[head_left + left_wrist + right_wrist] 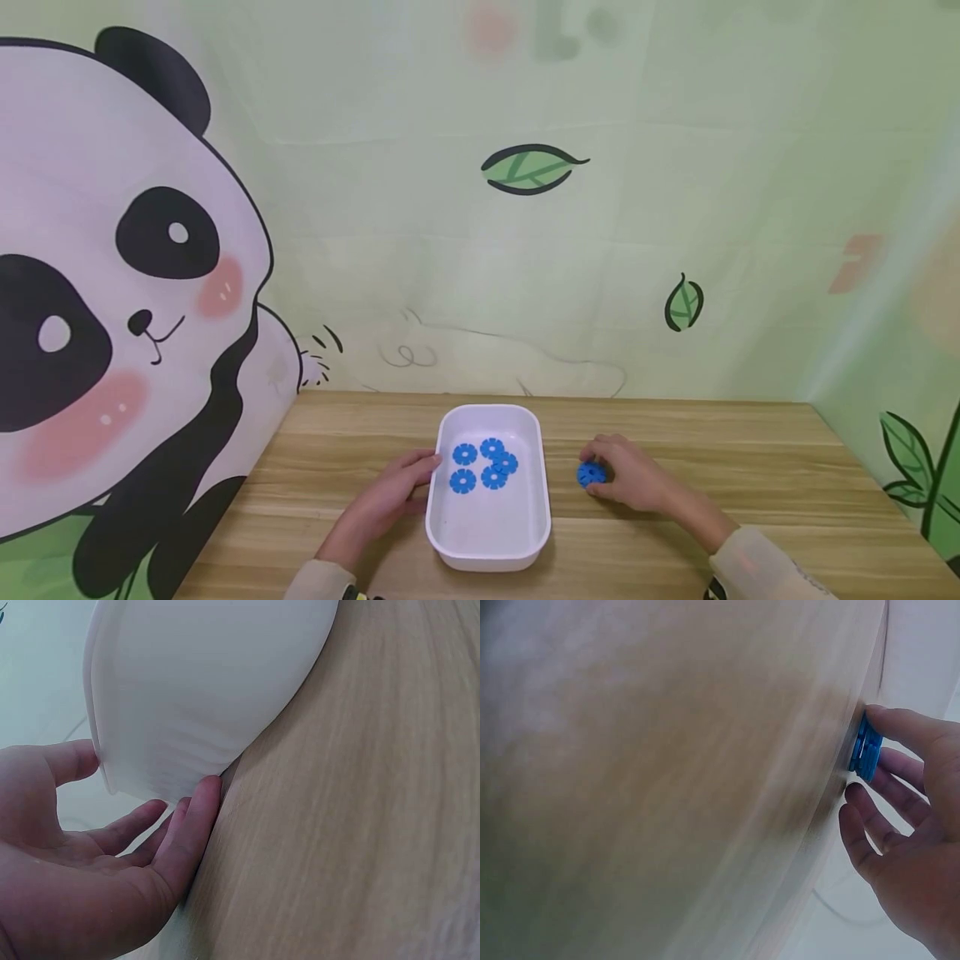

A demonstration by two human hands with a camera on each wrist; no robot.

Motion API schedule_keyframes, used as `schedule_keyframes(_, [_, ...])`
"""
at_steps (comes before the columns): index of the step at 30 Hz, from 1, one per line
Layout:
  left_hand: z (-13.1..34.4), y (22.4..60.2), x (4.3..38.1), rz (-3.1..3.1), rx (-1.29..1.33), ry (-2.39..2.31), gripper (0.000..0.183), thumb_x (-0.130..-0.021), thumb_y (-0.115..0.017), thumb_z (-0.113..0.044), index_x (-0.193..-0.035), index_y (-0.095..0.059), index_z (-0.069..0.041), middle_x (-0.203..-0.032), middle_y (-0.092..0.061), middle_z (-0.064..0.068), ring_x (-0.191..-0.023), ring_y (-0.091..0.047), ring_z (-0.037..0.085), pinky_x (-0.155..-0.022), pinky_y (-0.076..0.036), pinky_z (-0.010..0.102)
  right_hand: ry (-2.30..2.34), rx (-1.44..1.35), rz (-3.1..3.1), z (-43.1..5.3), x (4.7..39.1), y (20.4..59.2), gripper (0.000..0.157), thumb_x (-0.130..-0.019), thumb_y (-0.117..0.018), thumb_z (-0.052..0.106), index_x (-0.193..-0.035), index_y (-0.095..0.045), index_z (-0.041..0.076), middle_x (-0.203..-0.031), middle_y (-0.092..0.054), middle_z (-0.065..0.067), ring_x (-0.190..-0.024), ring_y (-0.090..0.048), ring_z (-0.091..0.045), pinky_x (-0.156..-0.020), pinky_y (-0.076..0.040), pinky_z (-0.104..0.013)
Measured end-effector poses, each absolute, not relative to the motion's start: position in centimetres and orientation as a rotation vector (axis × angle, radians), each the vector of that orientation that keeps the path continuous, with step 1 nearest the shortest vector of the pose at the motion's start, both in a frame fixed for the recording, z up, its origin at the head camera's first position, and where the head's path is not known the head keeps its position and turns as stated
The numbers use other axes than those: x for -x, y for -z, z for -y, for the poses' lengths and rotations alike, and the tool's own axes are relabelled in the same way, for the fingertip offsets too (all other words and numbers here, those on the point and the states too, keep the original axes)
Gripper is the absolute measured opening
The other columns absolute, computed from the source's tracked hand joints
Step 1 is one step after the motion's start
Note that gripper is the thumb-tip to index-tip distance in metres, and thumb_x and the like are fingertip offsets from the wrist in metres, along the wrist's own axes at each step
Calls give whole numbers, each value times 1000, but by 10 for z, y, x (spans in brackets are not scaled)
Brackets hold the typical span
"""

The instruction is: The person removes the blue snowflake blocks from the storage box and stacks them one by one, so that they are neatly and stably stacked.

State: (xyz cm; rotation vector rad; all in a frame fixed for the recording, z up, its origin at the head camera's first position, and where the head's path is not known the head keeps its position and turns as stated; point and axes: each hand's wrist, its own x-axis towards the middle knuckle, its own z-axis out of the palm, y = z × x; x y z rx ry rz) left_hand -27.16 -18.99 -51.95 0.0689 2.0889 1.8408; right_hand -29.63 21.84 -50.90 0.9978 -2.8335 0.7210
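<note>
A white plastic tray (pixel 489 533) stands on the table, several flat blue notched discs (pixel 462 481) lying in its far half. On its left side my left hand (pixel 390 493) holds it, thumb on the rim and fingers against the outer wall. The left wrist view shows the thumb (pixel 75 760) at the rim and the fingertips low on the tray's wall (pixel 195 682). Right of the tray, my right hand (pixel 630 473) pinches a small stack of blue notched discs (pixel 591 475) between thumb and fingers, at the tabletop. In the right wrist view the stack (pixel 865 750) appears edge-on.
The wood-grain table (pixel 750 467) runs back to a green cloth backdrop (pixel 420 208) printed with a panda (pixel 135 250) and leaves. Another cloth panel (pixel 922 333) borders the table on the right.
</note>
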Motion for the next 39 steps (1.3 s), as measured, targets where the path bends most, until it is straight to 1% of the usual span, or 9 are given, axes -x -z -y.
schedule_keyframes(6, [189,518,271,-2090,-69,-1841,67,-111,-53,-44,-156,-44,4,-152,-53,27,-138,-54,44,-100,-59,53,-704,-982,2829,-218,297,508,35,-87,-88,20,-115,-73,6,-106,-66,1,-99,-61,-21,-87,-57,-42])
schedule_keyframes(12, [188,517,271,-2090,-51,-1834,67,-111,-54,-43,-156,-43,5,-152,-52,28,-139,-53,45,-100,-59,53,-788,-969,2812,-211,297,497,36,-92,-84,19,-119,-71,0,-113,-68,-9,-104,-64,-28,-90,-58,-48])
schedule_keyframes(14, [188,516,271,-2087,-44,-1831,69,-110,-54,-44,-156,-42,5,-153,-51,29,-139,-52,46,-100,-59,53,-822,-950,2798,-203,298,489,33,-93,-83,19,-119,-72,2,-114,-68,-9,-106,-65,-30,-91,-59,-48])
schedule_keyframes(19, [189,517,270,-2081,-33,-1841,69,-110,-55,-45,-156,-43,5,-152,-52,29,-139,-53,46,-100,-59,53,-913,-907,2776,-170,295,461,30,-94,-83,22,-119,-74,9,-113,-69,-1,-108,-65,-27,-92,-61,-48])
schedule_keyframes(23, [189,517,270,-2079,-49,-1851,67,-111,-54,-43,-155,-43,6,-152,-52,28,-138,-53,45,-100,-59,53,-941,-963,2763,-139,291,448,33,-94,-83,25,-121,-74,7,-113,-70,-2,-108,-65,-29,-91,-61,-47])
schedule_keyframes(28, [189,518,271,-2081,-52,-1853,67,-111,-54,-43,-156,-43,6,-152,-52,29,-138,-54,46,-98,-59,53,-966,-1057,2784,-100,288,448,35,-95,-81,26,-123,-74,7,-115,-68,-4,-109,-64,-26,-93,-61,-44])
schedule_keyframes(33, [188,517,270,-2063,-72,-1876,64,-112,-52,-40,-155,-43,6,-151,-52,30,-138,-54,45,-99,-59,53,-949,-1109,2808,-70,293,461,34,-95,-82,26,-122,-74,7,-116,-69,-3,-109,-63,-21,-98,-58,-36])
schedule_keyframes(36, [187,516,269,-2055,-93,-1891,62,-113,-50,-37,-154,-43,8,-151,-52,31,-139,-53,46,-100,-58,54,-946,-1143,2799,-56,298,470,34,-93,-84,22,-120,-75,3,-114,-71,-7,-106,-64,-20,-96,-57,-31])
schedule_keyframes(39, [187,517,269,-2040,-118,-1911,60,-113,-49,-34,-154,-42,10,-150,-51,33,-140,-51,46,-102,-57,54,-902,-1179,2790,-45,302,478,33,-90,-86,17,-116,-77,-1,-109,-71,-11,-100,-64,-20,-93,-56,-31])
